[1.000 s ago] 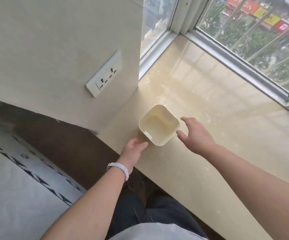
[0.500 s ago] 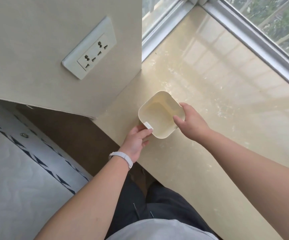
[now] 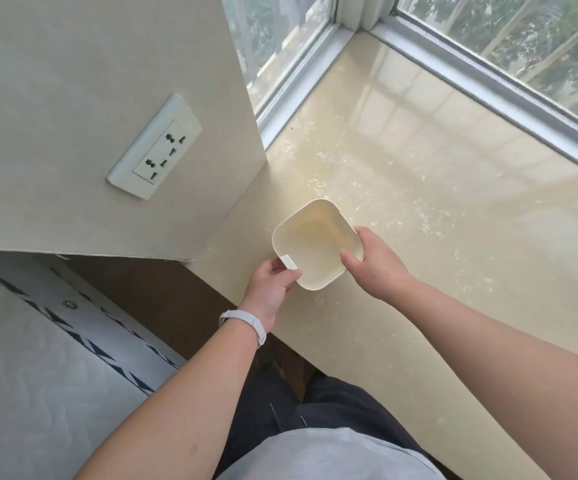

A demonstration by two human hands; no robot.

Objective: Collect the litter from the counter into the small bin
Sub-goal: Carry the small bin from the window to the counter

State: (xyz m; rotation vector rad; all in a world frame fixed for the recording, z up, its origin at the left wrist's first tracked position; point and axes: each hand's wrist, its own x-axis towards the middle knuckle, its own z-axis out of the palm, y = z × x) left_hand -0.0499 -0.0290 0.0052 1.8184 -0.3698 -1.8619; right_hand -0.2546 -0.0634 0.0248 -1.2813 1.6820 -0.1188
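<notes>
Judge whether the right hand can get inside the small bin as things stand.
Probably yes. The right hand grips the right rim of the small bin, whose mouth is open with no lid, and the left hand holds only the near corner, clear of the opening.

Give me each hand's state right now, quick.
Left hand: closed, fingers gripping the small bin at its near corner.
Right hand: closed, gripping the small bin's right rim.

Cream bin [image 3: 315,247], glossy beige counter [image 3: 436,216], white wristband [image 3: 246,320], white socket [image 3: 156,147]
</notes>
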